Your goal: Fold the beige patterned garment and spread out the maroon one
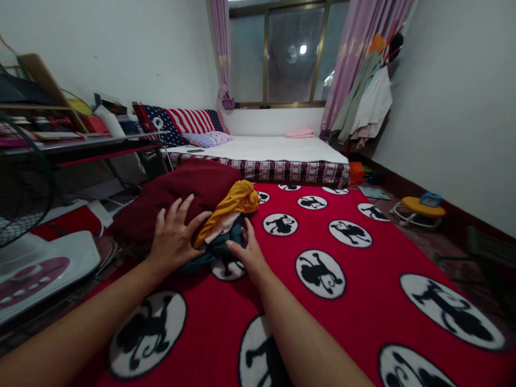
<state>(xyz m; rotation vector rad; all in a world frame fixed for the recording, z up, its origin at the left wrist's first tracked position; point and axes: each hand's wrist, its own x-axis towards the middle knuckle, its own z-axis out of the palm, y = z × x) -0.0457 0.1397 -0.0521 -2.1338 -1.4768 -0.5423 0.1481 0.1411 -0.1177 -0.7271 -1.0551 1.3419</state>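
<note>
A small pile of clothes lies bunched on the red blanket (pixel 278 279), which is printed with black monkey figures in white ovals. It has a mustard-yellow garment (pixel 231 201) on top, a pale pink piece (pixel 221 228) under that and a dark teal garment (pixel 220 248) lowest. My left hand (pixel 175 234) rests against the pile's left side, its fingers spread over a maroon cushion-like bundle (pixel 189 185). At the right side, my right hand (pixel 250 252) touches the teal cloth, thumb and forefinger apart. Its other fingers are mostly hidden.
Behind the blanket stands a bed (pixel 266 148) with a striped pillow. To the left are a cluttered desk (pixel 80 144), a wire fan guard (pixel 24 183) and a white plastic chair (pixel 48 269). A yellow round stool (pixel 423 206) and a dark folding chair (pixel 489 250) are on the right.
</note>
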